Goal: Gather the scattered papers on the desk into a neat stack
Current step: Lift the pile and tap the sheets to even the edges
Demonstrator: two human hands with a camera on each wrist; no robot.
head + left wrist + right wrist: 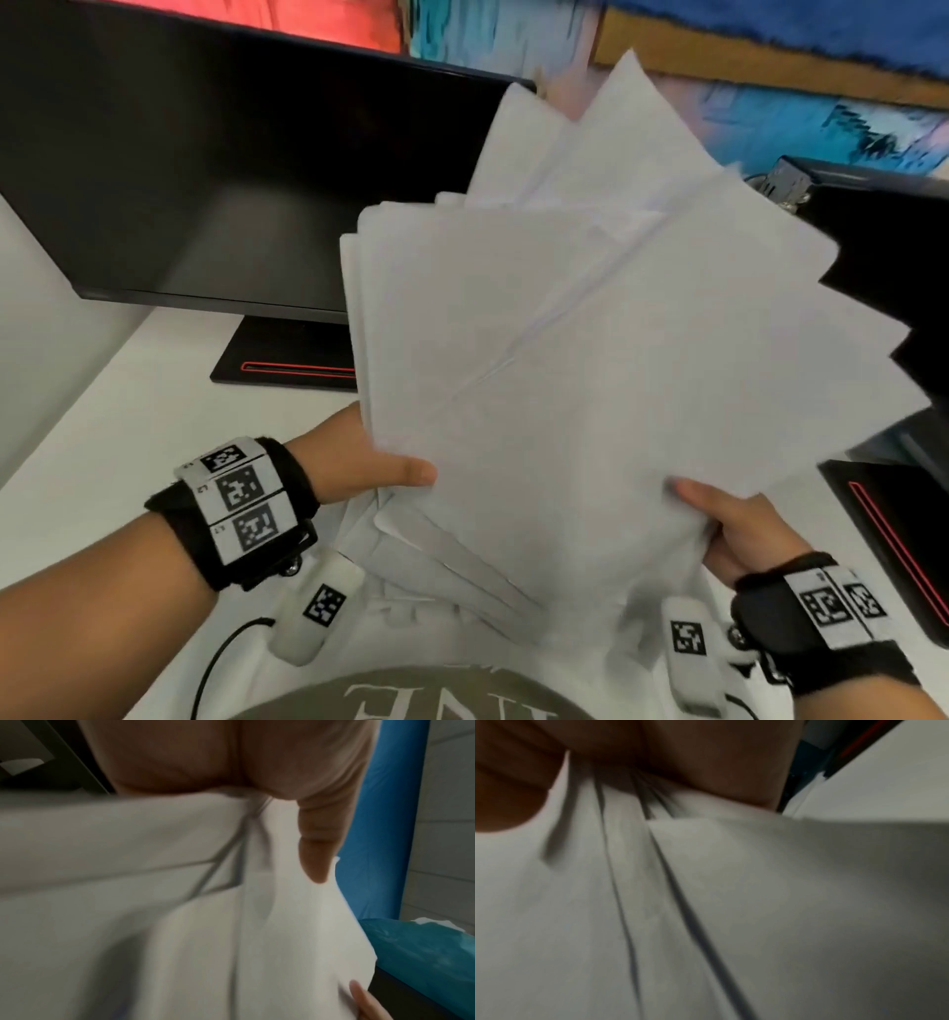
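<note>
A fanned bundle of several white papers (pixel 590 334) is held up off the white desk (pixel 118 411), its sheets askew with corners sticking out at the top and right. My left hand (pixel 359 462) grips the bundle's lower left edge, thumb on top. My right hand (pixel 729 529) grips the lower right edge, thumb on the top sheet. In the left wrist view the thumb (pixel 318 845) presses on the papers (pixel 180 902), and a fingertip of the other hand shows at the bottom. The right wrist view shows overlapping sheets (pixel 706 902) pinched under the hand (pixel 513 791).
A dark monitor (pixel 231 169) on a black stand with a red line (pixel 292 360) stands behind on the left. A second black device (pixel 893 539) with a red line sits at the right edge. A black cable (pixel 215 663) runs near my body.
</note>
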